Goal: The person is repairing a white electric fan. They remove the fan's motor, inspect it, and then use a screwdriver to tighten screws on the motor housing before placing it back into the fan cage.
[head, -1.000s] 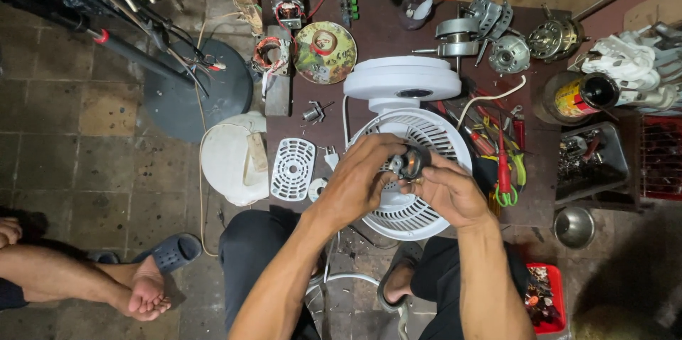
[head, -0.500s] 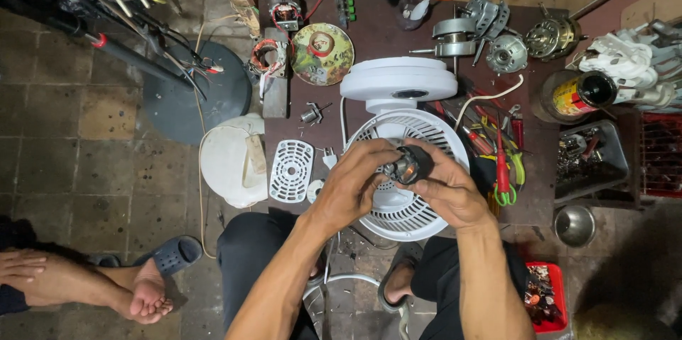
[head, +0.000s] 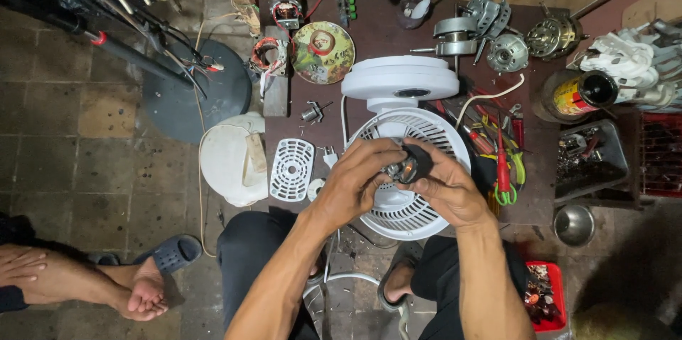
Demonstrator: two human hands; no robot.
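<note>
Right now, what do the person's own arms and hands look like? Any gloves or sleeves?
Both arms are bare right up to the bottom of the picture: no sleeves show. The left hand and the right hand wear no gloves, and no rings, watch or bands can be seen on either.

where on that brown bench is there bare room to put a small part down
Bare brown top shows between the white slotted cover, the small metal fitting and the fan grille, and above the white fan base toward the round printed plate. The right side is crowded: hand tools, motors, a parts tray. Both hands, left hand and right hand, cover the grille.
</note>
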